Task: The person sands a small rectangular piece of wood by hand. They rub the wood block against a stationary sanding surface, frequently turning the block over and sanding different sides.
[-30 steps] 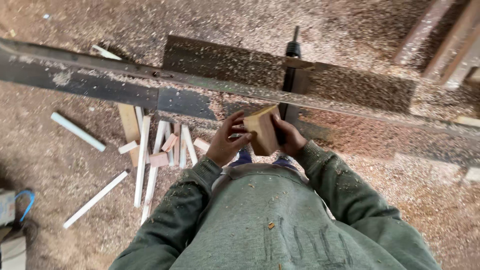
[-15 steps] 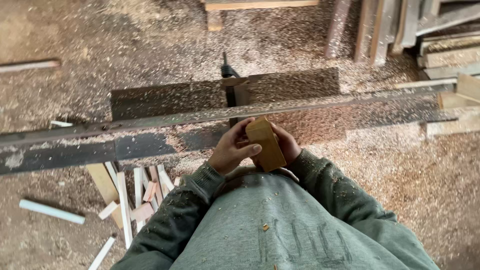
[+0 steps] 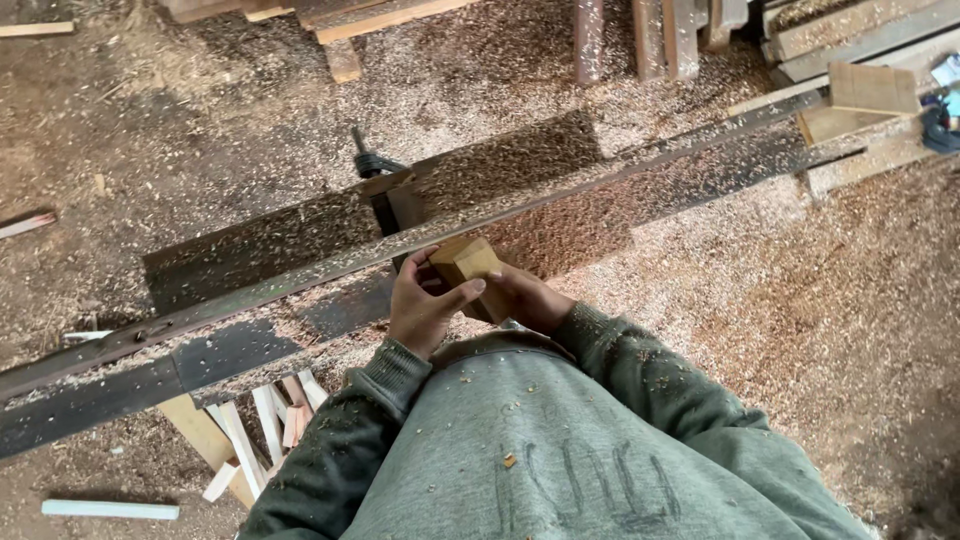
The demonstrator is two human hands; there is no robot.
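Note:
Both of my hands hold a small light-brown wooden block [image 3: 462, 262] in front of my chest. My left hand [image 3: 424, 306] wraps its left side, thumb across the front face. My right hand [image 3: 527, 299] grips it from the right and below. The block sits right against a long dark metal rail [image 3: 300, 285] strewn with sawdust, which runs diagonally from lower left to upper right. My grey-green sleeves and sweatshirt fill the bottom of the view.
A black clamp [image 3: 372, 163] stands on the dark plate behind the rail. Pale wooden offcuts [image 3: 262, 425] lie on the floor at lower left, with a white stick [image 3: 110, 510]. Planks [image 3: 870, 90] and timber pile up at the top right. Sawdust covers the floor.
The view has swung, so the rail now slants up to the right. The block has turned in my hands, and they stay closed on it by the rail.

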